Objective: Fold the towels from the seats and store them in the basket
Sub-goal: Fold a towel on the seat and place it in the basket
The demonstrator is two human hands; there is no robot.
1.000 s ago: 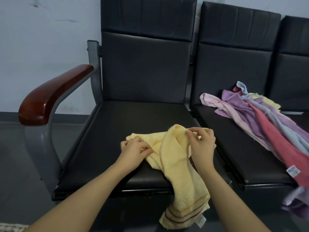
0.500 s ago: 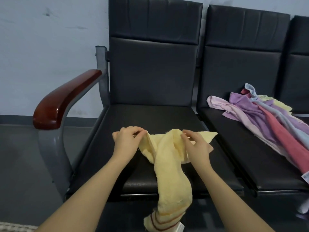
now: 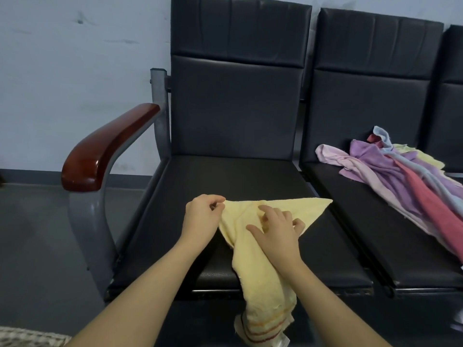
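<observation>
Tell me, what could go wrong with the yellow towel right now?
1. Much of the yellow towel hangs over the front edge of the seat, so it might slide off onto the floor.
2. The left hand only pinches one corner while the right hand rests on top, so that corner could slip free.
3. The towel looks bunched, so the fold may turn out crooked.

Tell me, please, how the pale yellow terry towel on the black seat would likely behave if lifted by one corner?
The pale yellow terry towel would probably hang limp: its striped end already droops over the black seat edge. It looks light, since the left hand pinches a corner with fingertips. Its nap likely resists sliding under the right hand.
</observation>
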